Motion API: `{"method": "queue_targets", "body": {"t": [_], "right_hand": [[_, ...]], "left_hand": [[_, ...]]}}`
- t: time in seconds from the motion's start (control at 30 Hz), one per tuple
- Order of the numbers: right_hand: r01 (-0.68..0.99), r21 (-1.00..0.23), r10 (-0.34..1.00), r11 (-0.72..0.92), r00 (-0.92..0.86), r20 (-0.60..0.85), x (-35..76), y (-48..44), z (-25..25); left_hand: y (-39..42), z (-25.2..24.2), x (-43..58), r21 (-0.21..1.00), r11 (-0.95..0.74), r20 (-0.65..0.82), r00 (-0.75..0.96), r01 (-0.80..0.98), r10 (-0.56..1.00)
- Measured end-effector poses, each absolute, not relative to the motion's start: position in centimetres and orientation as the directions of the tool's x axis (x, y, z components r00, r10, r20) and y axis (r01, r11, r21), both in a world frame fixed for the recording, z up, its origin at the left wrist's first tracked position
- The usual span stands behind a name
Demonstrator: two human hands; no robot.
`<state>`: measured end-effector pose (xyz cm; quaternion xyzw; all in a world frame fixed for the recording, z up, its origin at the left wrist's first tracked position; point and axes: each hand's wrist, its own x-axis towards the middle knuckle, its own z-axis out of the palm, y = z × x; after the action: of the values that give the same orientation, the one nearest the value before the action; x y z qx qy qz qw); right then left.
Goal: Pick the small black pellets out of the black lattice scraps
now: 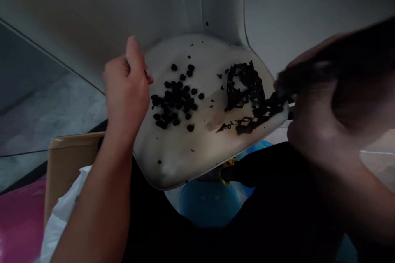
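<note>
While the left hand [126, 90] is clamping the left rim of the white shell [185, 152], thumb up along the edge and fingers wrapped tight around it, the curved panel is tilting toward the person. That hold is likely bracing it against pressure from the other side. Just right of that grip, a cluster of black pellets [175, 98] is lying loose in the hollow. Across the shell from that grip, the right hand [321, 127] is closing around a dark tool [333, 65]. Motion blur is smearing it, so its kind is unclear. Its tip is meeting the black crust [247, 94], which is clinging in a broken lattice at the shell's right edge, touching the tool end. Below both grips, a blue bucket [210, 203] is sitting under the shell's lower lip, seemingly where falling bits would land. Under the left forearm, a cardboard box [64, 160] and a white bag [64, 209] are lying.
</note>
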<state>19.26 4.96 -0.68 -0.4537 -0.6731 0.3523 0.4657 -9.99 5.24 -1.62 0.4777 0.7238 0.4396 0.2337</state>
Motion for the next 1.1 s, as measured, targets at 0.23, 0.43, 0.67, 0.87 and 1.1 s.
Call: {"method": "queue_targets", "body": {"t": [0.23, 0.43, 0.67, 0.87, 1.1], "right_hand": [[0.245, -0.811, 0.841, 0.531, -0.272, 0.468, 17.4, 7.5, -0.9], [0.378, -0.821, 0.888, 0.428, -0.345, 0.305, 17.8, 9.0, -2.0], [0.338, -0.870, 0.889, 0.359, -0.407, 0.209, 17.8, 9.1, -2.5], [0.309, -0.876, 0.880, 0.371, -0.418, 0.226, 18.0, 8.8, -2.5], [0.457, -0.773, 0.893, 0.441, -0.312, 0.325, 17.9, 7.1, -2.4]], "left_hand": [[5.4, -2.9, -9.8, 0.806, 0.033, 0.086, -0.172, 0.591, 0.981], [5.5, -2.5, -11.6, 0.585, -0.007, -0.084, 0.069, 0.811, 0.994], [5.8, -3.8, -12.2, 0.582, -0.075, -0.036, 0.118, 0.810, 0.992], [5.0, -2.8, -9.4, 0.687, -0.056, 0.070, 0.010, 0.724, 0.997], [2.7, -1.8, -2.2, 0.992, 0.019, -0.029, 0.081, 0.125, 0.996]]}}
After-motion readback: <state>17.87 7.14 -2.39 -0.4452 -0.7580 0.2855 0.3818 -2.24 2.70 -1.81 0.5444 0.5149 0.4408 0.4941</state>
